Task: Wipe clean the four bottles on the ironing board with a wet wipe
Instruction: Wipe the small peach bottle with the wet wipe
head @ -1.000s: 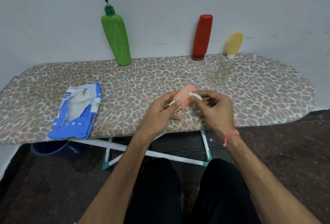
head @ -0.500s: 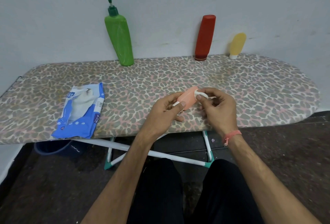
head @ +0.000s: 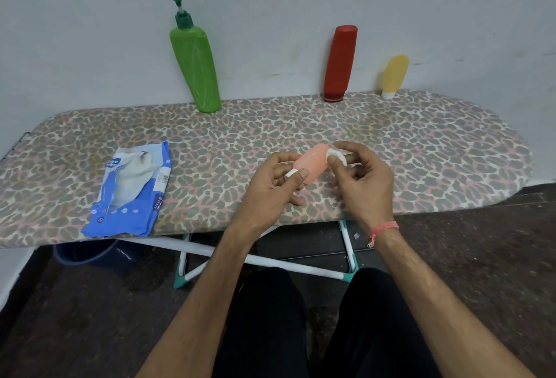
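I count four bottles: green (head: pixel 195 69), red (head: pixel 340 63) and yellow (head: pixel 394 75) at the wall, one pink bottle (head: pixel 311 164) over the board (head: pixel 421 152). Left hand (head: pixel 270 189) still grips its white cap end; right hand (head: pixel 365 180) pinches the wipe (head: pixel 335 155), now further up the smooth pink body.

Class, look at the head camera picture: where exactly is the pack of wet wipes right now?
The pack of wet wipes lies flat on the left part of the ironing board, near its front edge, left of the left hand and in front of the green pump bottle.
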